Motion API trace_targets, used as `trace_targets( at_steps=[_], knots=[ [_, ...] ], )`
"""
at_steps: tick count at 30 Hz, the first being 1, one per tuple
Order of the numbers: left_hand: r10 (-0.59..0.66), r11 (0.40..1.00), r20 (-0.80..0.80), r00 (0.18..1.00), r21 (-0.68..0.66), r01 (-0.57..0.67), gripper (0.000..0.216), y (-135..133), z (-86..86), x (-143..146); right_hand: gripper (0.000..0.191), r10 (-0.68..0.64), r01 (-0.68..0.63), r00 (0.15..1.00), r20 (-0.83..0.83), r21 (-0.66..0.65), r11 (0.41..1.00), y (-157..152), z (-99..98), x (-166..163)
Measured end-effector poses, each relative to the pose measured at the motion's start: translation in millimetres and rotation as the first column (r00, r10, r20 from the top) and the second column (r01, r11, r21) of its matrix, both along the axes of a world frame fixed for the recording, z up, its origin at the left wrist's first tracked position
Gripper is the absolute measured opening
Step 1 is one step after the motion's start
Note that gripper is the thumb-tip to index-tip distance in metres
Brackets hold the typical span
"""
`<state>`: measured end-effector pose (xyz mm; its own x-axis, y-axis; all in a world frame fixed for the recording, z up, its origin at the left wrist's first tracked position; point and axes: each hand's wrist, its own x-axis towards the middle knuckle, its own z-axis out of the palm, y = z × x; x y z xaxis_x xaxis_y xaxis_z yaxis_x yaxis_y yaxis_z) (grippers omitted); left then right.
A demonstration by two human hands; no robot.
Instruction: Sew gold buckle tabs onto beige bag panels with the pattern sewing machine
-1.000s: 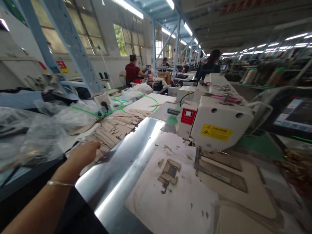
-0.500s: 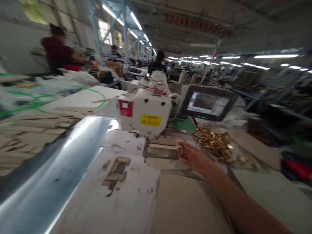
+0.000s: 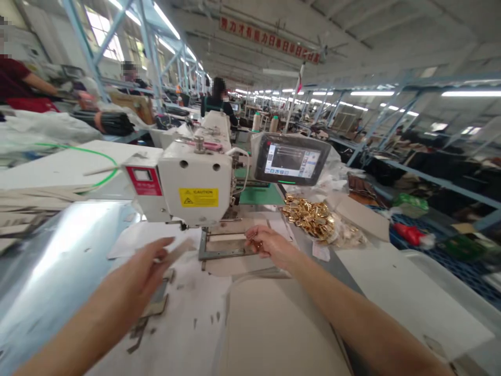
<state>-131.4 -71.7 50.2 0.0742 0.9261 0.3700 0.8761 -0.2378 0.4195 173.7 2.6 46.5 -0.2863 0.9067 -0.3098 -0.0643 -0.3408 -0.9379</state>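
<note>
Pinching a tan strip (image 3: 178,252), the left hand (image 3: 143,274) hovers before the sewing machine (image 3: 195,183). The right hand (image 3: 270,245), fingers curled narrow, grip unclear, meets the clamp frame (image 3: 225,254) near the gold fittings (image 3: 309,216).

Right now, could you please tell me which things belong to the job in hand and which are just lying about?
In hand: left hand, tan strip, right hand, clamp frame, sewing machine.
Lying about: gold fittings, touchscreen, green cable.
</note>
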Motion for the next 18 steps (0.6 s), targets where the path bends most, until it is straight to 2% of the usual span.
trace_targets(
  at_steps=[3,5,7,10,12,15,18],
  knots=[
    [-0.225,0.972,0.032,0.974,-0.060,0.226,0.032,29,1.1,61,0.035,-0.015,0.014,0.999,0.049,0.027,1.000,0,-6.7,-2],
    [-0.230,0.966,0.006,0.973,-0.119,0.229,0.027,43,4.4,94,0.035,-0.032,0.029,0.998,0.046,0.047,0.998,-1,-12.8,-3],
    [-0.208,0.964,-0.045,0.977,-0.180,0.197,0.024,52,9.1,115,0.029,-0.017,0.015,0.999,0.032,0.072,0.997,-1,-17.6,-2],
    [-0.163,0.961,-0.123,0.979,-0.246,0.129,0.022,54,15.6,129,0.025,0.003,-0.001,1.000,-0.016,0.138,0.990,-1,-19.2,-3],
    [-0.143,0.958,-0.145,0.979,-0.268,0.100,0.020,52,16.2,132,0.021,-0.007,0.019,0.996,-0.094,0.130,0.991,-2,-18.3,-4],
    [-0.168,0.959,-0.118,0.979,-0.249,0.134,0.018,49,7.0,133,0.019,-0.034,0.049,0.981,-0.191,0.074,0.996,-1,-21.5,-3],
    [-0.206,0.966,-0.080,0.975,-0.172,0.190,0.020,50,-9.1,130,0.021,-0.090,0.109,0.985,-0.144,0.124,0.986,2,-31.9,-2]
  ],
)
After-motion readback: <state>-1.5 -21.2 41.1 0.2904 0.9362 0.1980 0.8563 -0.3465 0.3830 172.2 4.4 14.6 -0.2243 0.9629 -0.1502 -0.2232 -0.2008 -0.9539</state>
